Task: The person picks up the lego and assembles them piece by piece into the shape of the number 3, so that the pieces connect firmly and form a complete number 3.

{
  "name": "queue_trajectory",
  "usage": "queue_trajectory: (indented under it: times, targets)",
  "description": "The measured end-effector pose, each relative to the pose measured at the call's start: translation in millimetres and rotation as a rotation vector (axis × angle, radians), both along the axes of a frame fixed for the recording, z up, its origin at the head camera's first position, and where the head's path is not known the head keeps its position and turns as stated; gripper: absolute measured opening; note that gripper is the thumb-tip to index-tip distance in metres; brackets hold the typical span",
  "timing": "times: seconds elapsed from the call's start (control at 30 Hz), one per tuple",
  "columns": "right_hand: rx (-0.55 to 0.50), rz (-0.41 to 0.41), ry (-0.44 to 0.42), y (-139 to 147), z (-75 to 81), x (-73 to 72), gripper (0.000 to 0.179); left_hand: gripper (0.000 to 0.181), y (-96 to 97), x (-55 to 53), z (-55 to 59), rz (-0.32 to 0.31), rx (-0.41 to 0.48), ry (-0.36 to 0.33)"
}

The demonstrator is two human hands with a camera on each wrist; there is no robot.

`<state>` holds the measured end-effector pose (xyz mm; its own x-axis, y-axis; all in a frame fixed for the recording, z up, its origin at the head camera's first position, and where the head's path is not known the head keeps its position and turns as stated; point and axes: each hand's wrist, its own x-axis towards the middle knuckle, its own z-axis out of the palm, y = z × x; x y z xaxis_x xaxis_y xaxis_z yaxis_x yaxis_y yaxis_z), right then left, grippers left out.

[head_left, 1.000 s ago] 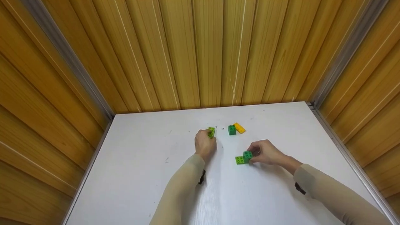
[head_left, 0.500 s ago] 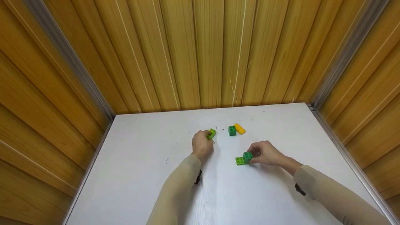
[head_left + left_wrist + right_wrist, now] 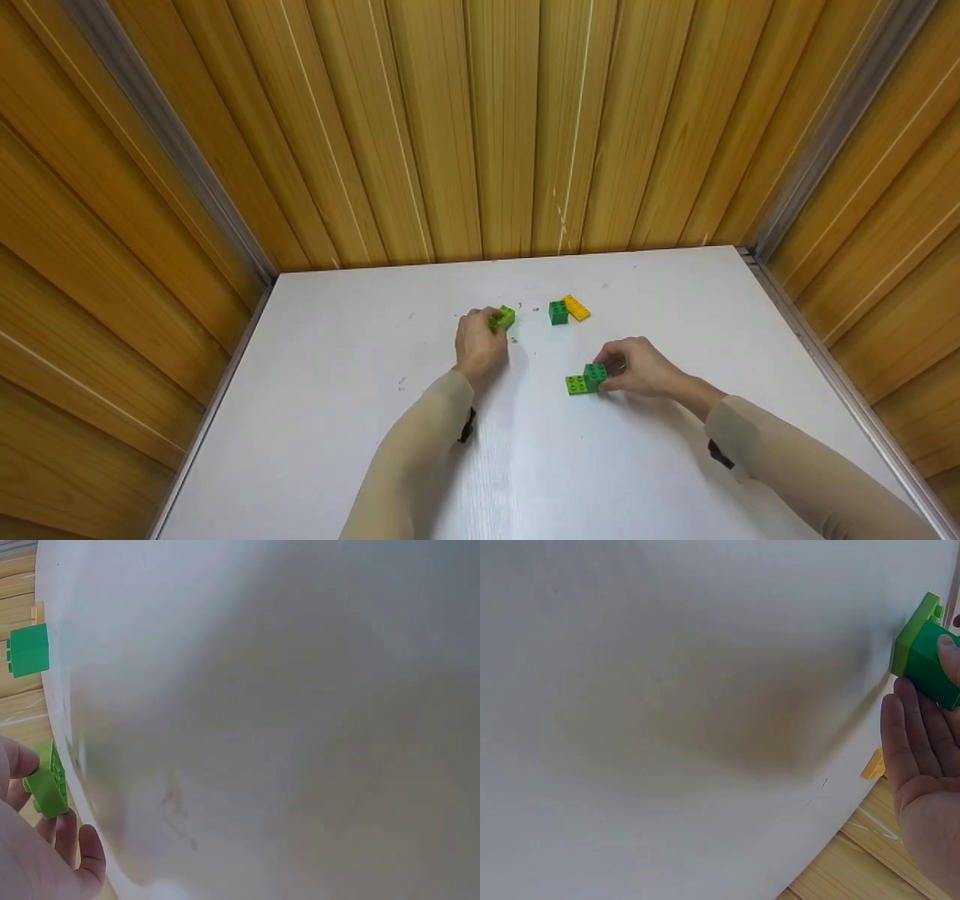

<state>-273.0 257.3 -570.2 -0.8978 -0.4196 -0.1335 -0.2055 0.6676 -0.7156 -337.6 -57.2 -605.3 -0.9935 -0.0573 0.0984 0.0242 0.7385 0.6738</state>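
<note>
My left hand [image 3: 478,343] pinches a lime green toy building brick [image 3: 506,318] between thumb and fingers, left of centre on the table. In the left wrist view that brick [image 3: 49,791] is tilted, its underside partly showing. On the right, my right hand [image 3: 643,367] grips a dark green square brick [image 3: 595,377], thumb on one side and fingers on the other. This brick sits on one end of a flat lime green brick [image 3: 575,385], whose studs show at the left. The right wrist view has the dark green brick [image 3: 928,664] against the lime one [image 3: 909,641].
Farther back on the white table [image 3: 315,420] stands another dark green brick [image 3: 558,313]. Right behind it lies a flat yellow brick [image 3: 577,308]. Wood-patterned walls [image 3: 495,135] enclose the table at the back and both sides.
My left hand has shifted a little left and towards me, turning the lime green brick in its fingers. The right hand and its bricks have stayed in place.
</note>
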Motion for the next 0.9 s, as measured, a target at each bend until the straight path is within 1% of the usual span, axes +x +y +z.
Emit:
queue_trajectory:
  times: [0.2,0.37,0.57,0.77,0.9]
  targets:
    - [0.013,-0.003,0.002,-1.0,-0.7,-0.7,0.03,0.032,0.4,4.1,7.8,-0.027,0.008,0.016]
    - [0.026,-0.016,0.003,0.2,0.1,-1.6,0.03,0.033,1.9,7.1,13.0,-0.056,-0.004,0.038]
    - [-0.005,0.013,0.025,0.6,-2.2,0.6,0.03,0.026,-1.2,13.2,14.7,-0.097,-0.015,0.092]
    - [0.013,-0.011,0.0,-1.6,-1.2,1.1,0.03,0.024,-2.2,17.5,16.0,-0.141,-0.023,0.123]
    - [0.018,-0.019,-0.011,-1.6,-1.0,0.3,0.03,0.024,-1.1,21.7,17.4,-0.184,-0.017,0.142]
